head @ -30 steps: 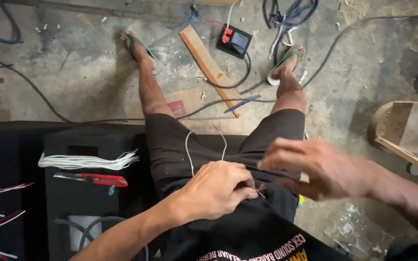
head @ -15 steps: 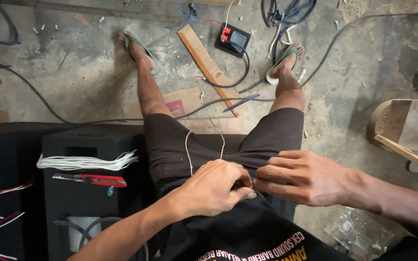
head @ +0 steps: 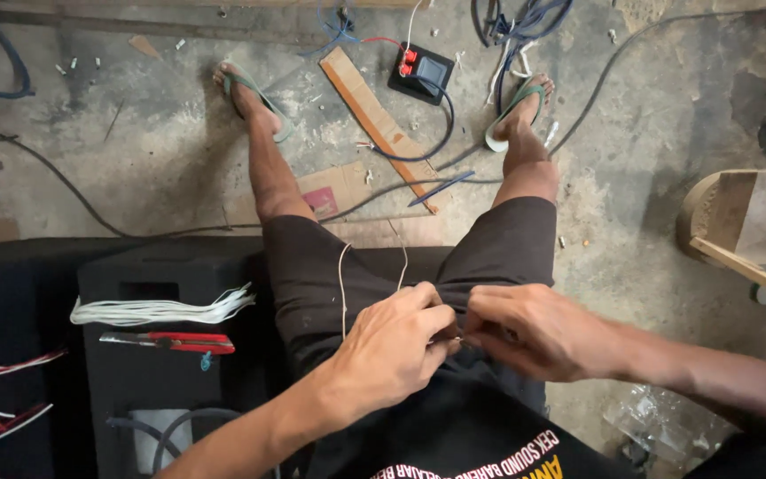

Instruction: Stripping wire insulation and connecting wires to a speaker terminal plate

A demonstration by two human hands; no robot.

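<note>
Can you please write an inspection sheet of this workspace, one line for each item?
Surface: dusty grey concrete floor; a black speaker box at the person's left.
Job's things: thin pale wire, looped over the lap, its ends pinched between both hands.
Clutter: cardboard strip, clear plastic bag, small scraps.
Hands: left hand and right hand meet fingertip to fingertip on the wire.
Cables: bundle of white wires and red-handled pliers on the box; black terminal plate with red clips; blue and black cables on the floor.
Surroundings: wooden piece at right.
</note>
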